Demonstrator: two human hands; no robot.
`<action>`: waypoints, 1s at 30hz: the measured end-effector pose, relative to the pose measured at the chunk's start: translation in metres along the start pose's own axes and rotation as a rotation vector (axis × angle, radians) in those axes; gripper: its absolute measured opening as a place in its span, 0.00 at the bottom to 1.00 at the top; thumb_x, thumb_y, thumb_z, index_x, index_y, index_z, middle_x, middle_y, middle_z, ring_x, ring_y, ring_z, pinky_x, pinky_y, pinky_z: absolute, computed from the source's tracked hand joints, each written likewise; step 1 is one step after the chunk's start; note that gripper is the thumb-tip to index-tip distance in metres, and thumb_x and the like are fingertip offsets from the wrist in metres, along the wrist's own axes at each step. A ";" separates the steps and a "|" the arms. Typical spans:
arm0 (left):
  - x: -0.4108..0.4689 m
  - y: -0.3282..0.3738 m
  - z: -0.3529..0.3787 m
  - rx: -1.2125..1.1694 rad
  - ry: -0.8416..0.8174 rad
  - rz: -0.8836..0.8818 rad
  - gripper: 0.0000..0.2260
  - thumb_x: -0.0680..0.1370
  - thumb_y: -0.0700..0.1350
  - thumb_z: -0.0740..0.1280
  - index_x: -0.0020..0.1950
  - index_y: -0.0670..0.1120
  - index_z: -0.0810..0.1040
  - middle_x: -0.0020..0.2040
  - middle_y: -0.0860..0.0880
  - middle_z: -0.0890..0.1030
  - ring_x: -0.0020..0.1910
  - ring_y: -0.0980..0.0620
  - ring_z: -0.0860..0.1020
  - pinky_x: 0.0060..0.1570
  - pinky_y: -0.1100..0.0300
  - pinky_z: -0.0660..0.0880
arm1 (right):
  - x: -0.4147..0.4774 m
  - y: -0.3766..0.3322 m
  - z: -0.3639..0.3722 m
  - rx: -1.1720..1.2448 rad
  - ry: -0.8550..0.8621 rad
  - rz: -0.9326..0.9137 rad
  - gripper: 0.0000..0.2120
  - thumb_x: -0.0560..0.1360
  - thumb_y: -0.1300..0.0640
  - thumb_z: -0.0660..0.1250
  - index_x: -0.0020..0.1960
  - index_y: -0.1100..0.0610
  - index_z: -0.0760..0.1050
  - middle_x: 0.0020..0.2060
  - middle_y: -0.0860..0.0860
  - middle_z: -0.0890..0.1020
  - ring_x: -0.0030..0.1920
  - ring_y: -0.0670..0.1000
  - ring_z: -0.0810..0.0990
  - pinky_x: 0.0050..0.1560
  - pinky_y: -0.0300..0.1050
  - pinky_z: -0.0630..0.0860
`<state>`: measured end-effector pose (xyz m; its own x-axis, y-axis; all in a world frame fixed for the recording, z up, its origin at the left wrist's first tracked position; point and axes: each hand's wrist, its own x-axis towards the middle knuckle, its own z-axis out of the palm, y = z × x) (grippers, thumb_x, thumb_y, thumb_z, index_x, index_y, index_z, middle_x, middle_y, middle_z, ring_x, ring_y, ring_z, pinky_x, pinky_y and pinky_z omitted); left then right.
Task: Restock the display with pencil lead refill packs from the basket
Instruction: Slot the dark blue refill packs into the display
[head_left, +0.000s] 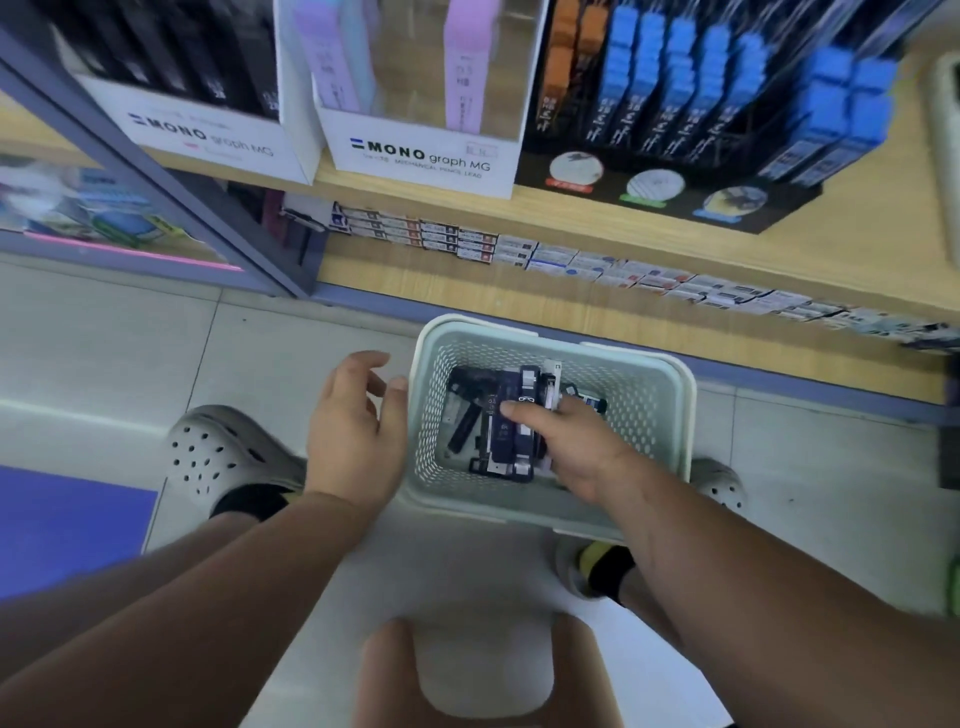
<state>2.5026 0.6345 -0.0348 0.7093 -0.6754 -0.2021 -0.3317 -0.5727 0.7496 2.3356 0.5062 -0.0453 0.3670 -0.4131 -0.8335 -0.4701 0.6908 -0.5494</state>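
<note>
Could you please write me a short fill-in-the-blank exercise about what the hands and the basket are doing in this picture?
1. The right hand reaches into the ____, closing on dark refill packs.
2. The left hand is open and holds ____.
3. The basket stands on the ____, below the shelf.
4. The white display boxes read ____ graph MG.

Missing words: basket; nothing; floor; MONO

Right hand (576, 447) gripping dark refill packs (511, 441) inside pale basket (649, 415) on floor, left hand (353, 431) open beside its rim
</note>
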 end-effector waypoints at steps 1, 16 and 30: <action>-0.003 0.011 0.000 -0.026 -0.006 0.006 0.10 0.81 0.48 0.64 0.61 0.48 0.75 0.47 0.49 0.78 0.40 0.53 0.75 0.42 0.57 0.72 | -0.007 -0.006 0.001 0.018 -0.002 -0.013 0.36 0.72 0.48 0.75 0.73 0.60 0.64 0.73 0.57 0.69 0.67 0.56 0.73 0.68 0.57 0.66; -0.033 0.124 0.020 -1.048 -0.650 -0.686 0.24 0.76 0.62 0.68 0.65 0.50 0.80 0.61 0.44 0.83 0.61 0.43 0.81 0.65 0.41 0.73 | -0.100 -0.048 -0.002 0.025 -0.014 -0.328 0.12 0.76 0.50 0.71 0.58 0.49 0.75 0.48 0.50 0.86 0.48 0.52 0.86 0.42 0.53 0.83; -0.070 0.193 -0.024 -1.218 -0.647 -0.654 0.15 0.75 0.55 0.69 0.56 0.47 0.84 0.53 0.44 0.86 0.47 0.45 0.84 0.44 0.50 0.79 | -0.165 -0.083 0.005 -0.422 0.428 -0.647 0.21 0.76 0.34 0.57 0.59 0.48 0.74 0.51 0.44 0.72 0.64 0.53 0.69 0.66 0.55 0.67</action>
<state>2.4036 0.5822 0.1391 0.0310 -0.7295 -0.6833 0.8492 -0.3413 0.4029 2.3182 0.5200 0.1378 0.3712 -0.8927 -0.2554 -0.5626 0.0025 -0.8268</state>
